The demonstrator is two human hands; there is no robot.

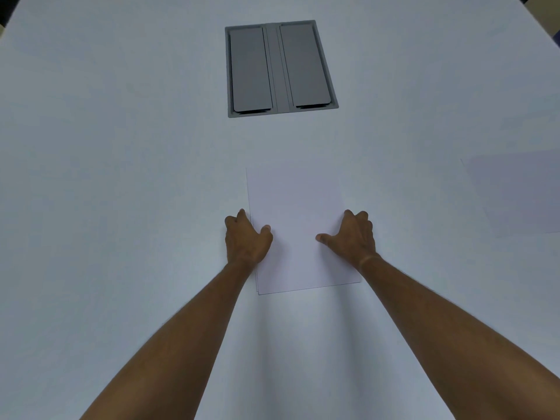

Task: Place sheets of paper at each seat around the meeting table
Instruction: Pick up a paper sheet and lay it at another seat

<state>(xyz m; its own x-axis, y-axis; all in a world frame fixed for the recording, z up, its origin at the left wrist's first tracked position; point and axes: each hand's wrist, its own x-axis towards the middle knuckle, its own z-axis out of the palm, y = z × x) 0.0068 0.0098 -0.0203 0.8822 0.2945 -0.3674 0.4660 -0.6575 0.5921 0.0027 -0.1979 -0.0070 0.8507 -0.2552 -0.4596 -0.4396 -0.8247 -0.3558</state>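
Head view, looking down on table. Small stack of white paper sheets (295, 228) lying flat on the white meeting table (121, 177), near the centre of the frame, long side running near to far. Second edge visible along left and near borders, so more than one sheet; exact count not readable. Left hand (247, 237) placed on left edge of stack, fingers curled over the border, thumb resting on top of the paper. Right hand (353, 236) placed on right edge, fingers curled over the border, thumb stretched flat across the top sheet. Hands apart, one at each long side, paper between them. Whether either actually grips the stack or only rests against it: not determinable. Single sheet (515, 192) lying flat at right, well apart from stack, partly cut off by frame edge. Grey cable hatch (280, 68) with two closed flaps set into table on far side, beyond stack.
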